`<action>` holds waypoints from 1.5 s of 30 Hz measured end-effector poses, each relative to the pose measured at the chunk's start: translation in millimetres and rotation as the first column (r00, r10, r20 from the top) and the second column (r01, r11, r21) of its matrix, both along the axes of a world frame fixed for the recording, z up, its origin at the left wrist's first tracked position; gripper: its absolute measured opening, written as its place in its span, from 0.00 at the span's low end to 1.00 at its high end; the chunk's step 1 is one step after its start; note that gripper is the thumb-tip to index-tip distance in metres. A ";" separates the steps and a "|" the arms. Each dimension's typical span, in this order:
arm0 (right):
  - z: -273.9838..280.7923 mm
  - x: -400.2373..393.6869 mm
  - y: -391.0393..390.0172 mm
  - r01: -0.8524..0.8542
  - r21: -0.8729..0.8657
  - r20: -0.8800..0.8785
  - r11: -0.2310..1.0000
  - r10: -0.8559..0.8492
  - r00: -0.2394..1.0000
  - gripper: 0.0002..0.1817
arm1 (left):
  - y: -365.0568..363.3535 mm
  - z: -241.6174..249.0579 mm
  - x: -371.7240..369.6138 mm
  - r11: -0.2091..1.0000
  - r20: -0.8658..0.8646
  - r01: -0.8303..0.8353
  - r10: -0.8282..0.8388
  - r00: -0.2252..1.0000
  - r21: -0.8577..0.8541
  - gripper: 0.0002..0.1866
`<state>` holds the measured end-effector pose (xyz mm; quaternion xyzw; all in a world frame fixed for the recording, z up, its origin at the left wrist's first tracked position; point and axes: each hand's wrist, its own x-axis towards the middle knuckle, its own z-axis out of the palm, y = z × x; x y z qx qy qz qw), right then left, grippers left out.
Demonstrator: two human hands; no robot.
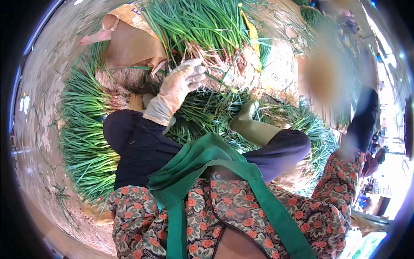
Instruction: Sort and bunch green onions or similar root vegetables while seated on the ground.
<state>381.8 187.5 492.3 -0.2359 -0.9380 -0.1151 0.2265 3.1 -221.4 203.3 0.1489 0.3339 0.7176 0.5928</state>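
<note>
My left hand [179, 88], in a pale, soiled glove, is beside the roots of a big pile of green onions [198, 26]. Its fingers are curled, and their inner side is hidden, so I cannot make out what they hold, if anything. The pile lies on brown sheeting with its green leaves pointing away and its reddish-white roots [233, 71] towards me. My right arm [363, 114] stretches up at the far right in a dark sleeve cover. Out there my right hand [366, 69] is smeared, and its fingers cannot be read.
More green onions [88, 142] lie in a row at the left. Loose leaves [194, 116] cover the ground between my feet in pale boots [252, 127]. A brown sack [133, 47] and a printed cardboard sheet [280, 71] flank the pile. A tan blur [321, 77] hides part of the right side.
</note>
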 end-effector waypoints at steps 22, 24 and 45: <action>-424.5 -306.5 -263.6 0.232 -0.945 0.151 -0.232 0.320 0.935 0.18 | -38.3 -104.8 29.2 0.830 -0.304 0.318 -0.482 0.822 -0.458 0.16; -471.9 -324.1 -266.4 0.328 -0.892 0.223 -0.311 0.329 0.918 0.19 | -44.5 -94.9 34.3 0.679 -0.470 0.324 -0.708 0.527 -0.659 0.15; -425.2 -413.1 -325.6 -0.169 -0.875 -0.182 -0.453 -0.014 0.983 0.12 | -65.1 -146.5 -66.0 0.679 -0.717 -0.462 -0.135 0.684 -0.570 0.15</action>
